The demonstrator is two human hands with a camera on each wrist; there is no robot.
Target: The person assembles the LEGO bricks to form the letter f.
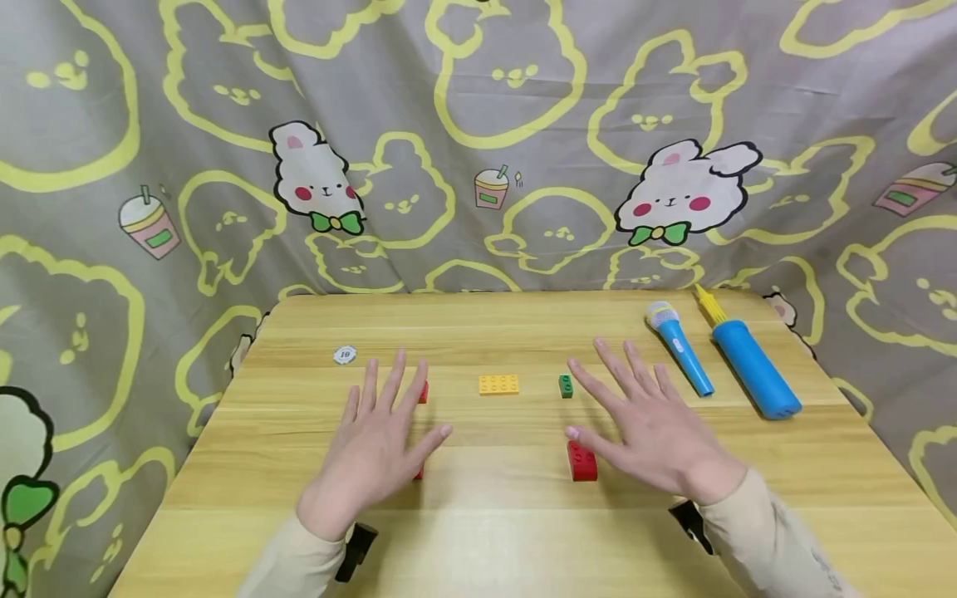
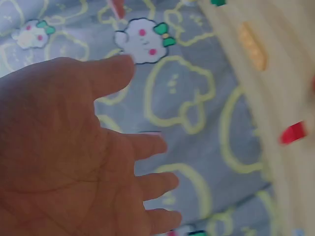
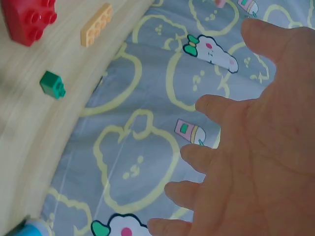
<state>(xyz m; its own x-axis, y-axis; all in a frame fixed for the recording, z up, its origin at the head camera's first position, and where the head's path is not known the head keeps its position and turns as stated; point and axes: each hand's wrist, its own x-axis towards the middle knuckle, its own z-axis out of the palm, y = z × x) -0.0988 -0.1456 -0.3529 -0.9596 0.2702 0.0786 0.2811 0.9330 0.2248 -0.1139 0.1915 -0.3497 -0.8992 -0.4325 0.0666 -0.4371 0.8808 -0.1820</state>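
Both hands hover over the wooden table with fingers spread and nothing held. My left hand (image 1: 377,448) partly hides two red pieces, one red block (image 1: 424,392) by its fingers and another red piece (image 1: 419,473) beside its thumb. My right hand (image 1: 654,432) is nearest a larger red building brick (image 1: 582,462), which its thumb overlaps in the head view. A small green brick (image 1: 566,386) lies just left of the right fingertips. Between the hands, farther back, is a yellow brick (image 1: 498,384). The wrist views show both palms, with the green brick (image 3: 52,84) apart from the right hand.
At the back right lie a blue toy microphone (image 1: 680,349) and a blue pump with a yellow nozzle (image 1: 755,365). A round white chip marked 10 (image 1: 345,355) sits at the back left. A patterned curtain (image 1: 478,149) hangs behind the wooden table (image 1: 493,548).
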